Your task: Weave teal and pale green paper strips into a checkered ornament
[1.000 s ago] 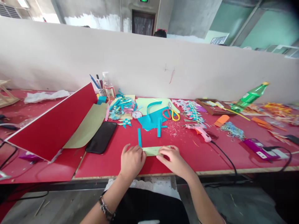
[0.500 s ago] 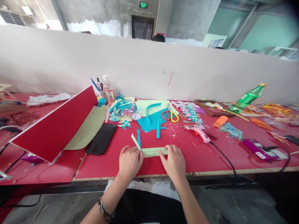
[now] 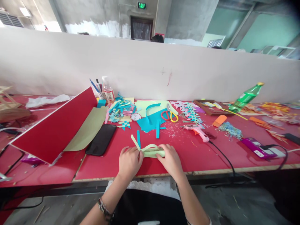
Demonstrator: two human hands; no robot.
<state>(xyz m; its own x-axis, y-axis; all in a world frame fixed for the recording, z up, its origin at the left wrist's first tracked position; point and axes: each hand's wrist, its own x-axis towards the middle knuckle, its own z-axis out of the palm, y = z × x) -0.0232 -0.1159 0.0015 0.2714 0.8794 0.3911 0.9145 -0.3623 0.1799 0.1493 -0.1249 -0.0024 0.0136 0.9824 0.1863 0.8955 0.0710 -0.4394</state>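
Pale green paper strips [image 3: 150,153] stretch between my hands, close above the red table. My left hand [image 3: 130,160] pinches their left end, where a blue strip [image 3: 138,139] and another light green strip [image 3: 134,141] stick up and away from me. My right hand [image 3: 170,158] is closed on the right end of the strips, and one of them bows upward in an arc. Beyond my hands lie crossed blue strips [image 3: 157,128], blue paper [image 3: 147,125] and scissors [image 3: 170,116] with red and yellow handles.
A black phone [image 3: 101,139] and a red board [image 3: 58,125] are at the left. To the right lie a pink glue gun [image 3: 197,132] with its cord, a purple power strip [image 3: 259,148] and a tilted green bottle [image 3: 247,97]. Paper scraps [image 3: 120,109] are heaped at the back.
My right hand has moved slightly left, toward my left hand. The pale green strips, flat before, now separate, and one bends up into an arc.
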